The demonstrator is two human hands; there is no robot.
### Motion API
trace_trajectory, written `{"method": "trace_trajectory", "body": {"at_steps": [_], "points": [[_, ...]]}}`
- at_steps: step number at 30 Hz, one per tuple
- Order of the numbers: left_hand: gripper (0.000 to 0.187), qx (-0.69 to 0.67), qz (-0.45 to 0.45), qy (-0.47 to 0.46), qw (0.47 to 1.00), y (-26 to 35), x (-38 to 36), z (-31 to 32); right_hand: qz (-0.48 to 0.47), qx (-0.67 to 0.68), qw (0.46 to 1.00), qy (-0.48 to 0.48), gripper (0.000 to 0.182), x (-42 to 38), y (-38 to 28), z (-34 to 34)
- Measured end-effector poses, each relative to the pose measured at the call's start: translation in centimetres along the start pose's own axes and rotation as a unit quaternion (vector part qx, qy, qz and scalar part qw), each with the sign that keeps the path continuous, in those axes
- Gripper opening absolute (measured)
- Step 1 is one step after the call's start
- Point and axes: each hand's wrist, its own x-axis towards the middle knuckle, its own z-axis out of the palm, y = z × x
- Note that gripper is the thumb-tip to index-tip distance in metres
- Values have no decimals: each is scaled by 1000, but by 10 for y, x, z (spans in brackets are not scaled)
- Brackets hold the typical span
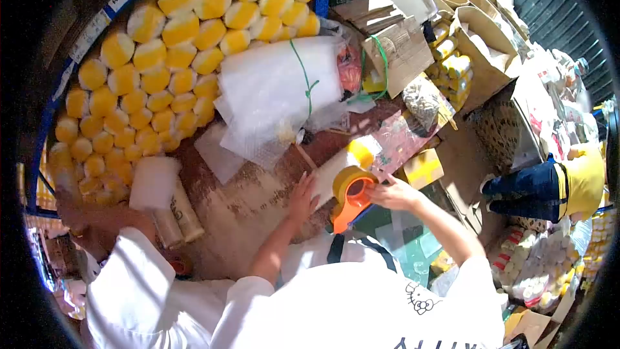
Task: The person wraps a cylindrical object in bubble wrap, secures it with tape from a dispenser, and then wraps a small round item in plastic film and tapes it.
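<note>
A white wrapped bundle with a yellow end lies on the worn red-brown table. My left hand rests against the bundle's near left end, fingers extended. My right hand grips an orange tape dispenser from the right side. A wide roll of yellowish tape sits in the dispenser, which touches the bundle's near side. Behind the bundle lies a stack of clear plastic sheets tied with green string.
Many yellow-and-white rolls are stacked at the back left. A co-worker's white sleeve is at the left, near wrapped rolls. Cardboard stands behind right; a person in yellow is far right.
</note>
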Motion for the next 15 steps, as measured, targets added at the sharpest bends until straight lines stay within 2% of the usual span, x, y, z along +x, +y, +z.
{"method": "trace_trajectory", "body": {"at_steps": [1, 3, 5, 7, 8, 10, 11, 13, 15], "points": [[48, -41, 21, 9, 999, -1, 1, 0, 18, 76, 996, 38, 22, 0, 6, -3], [44, -50, 0, -12, 999, 6, 3, -7, -11, 13, 999, 51, 22, 2, 24, -11], [41, -56, -18, -30, 998, 10, 4, -5, -27, -28, 997, 68, 23, 0, 32, 10], [34, -184, -92, 17, 979, 4, -2, 13, 8, 35, 999, 41, 22, 2, 40, 2], [34, -183, -90, 19, 979, -3, -3, 17, 8, 33, 999, 41, 22, 3, 41, 2], [36, -117, -11, 19, 993, -8, 1, 17, 35, 30, 998, 36, 23, 4, 41, 3], [36, -119, -15, 23, 993, -6, -1, 20, 29, 30, 998, 35, 23, 5, 41, 7], [42, -233, -107, 55, 965, 11, 2, 8, 25, 84, 996, 7, 23, 8, 38, 15], [42, -236, -120, 42, 963, 9, 3, 8, 22, 93, 995, 11, 22, 12, 37, 11]]}}
